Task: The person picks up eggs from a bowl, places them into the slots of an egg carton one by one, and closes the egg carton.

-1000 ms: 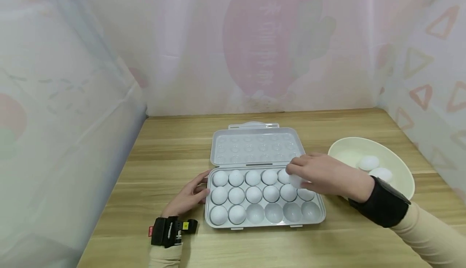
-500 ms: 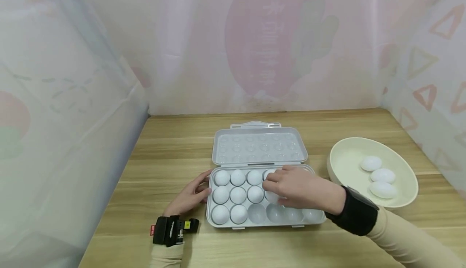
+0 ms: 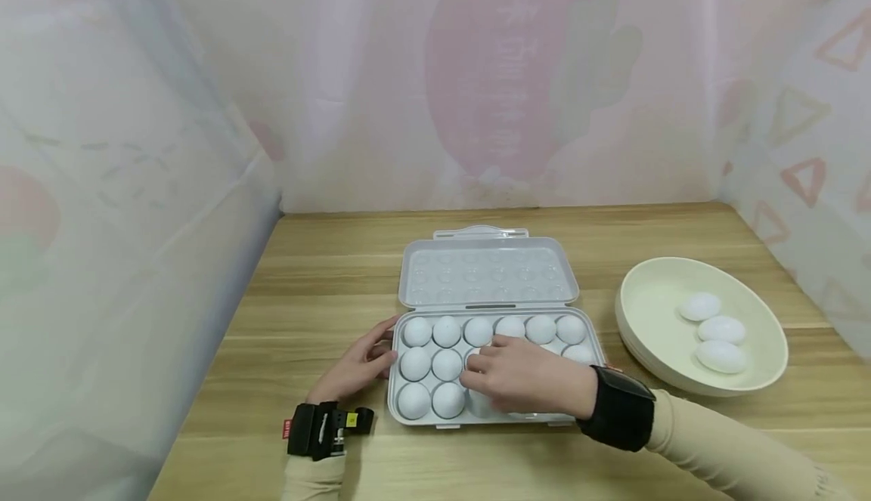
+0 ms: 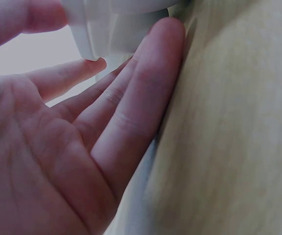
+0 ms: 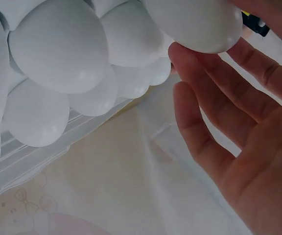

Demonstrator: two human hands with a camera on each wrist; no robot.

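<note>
A white egg tray (image 3: 435,422) lies on the wooden table with its clear lid (image 3: 488,270) folded back. White eggs (image 3: 447,365) fill much of its back and middle rows, and two sit at the left of the front row. My right hand (image 3: 520,372) is over the front row and holds an egg (image 5: 199,24) by its fingertips, just above the tray. It covers several cups in the head view. My left hand (image 3: 357,365) rests at the tray's left side, thumb and fingers extended; in the left wrist view fingertips (image 4: 169,32) reach the tray wall.
A cream bowl (image 3: 653,297) with three white eggs (image 3: 721,329) stands to the right of the tray. Printed cloth walls (image 3: 367,146) enclose the table (image 3: 320,274) at the back and both sides.
My right hand has moved left and toward the front row with the egg. The bowl's three eggs, partly covered before, now show fully. The left hand has stayed at the tray's side.
</note>
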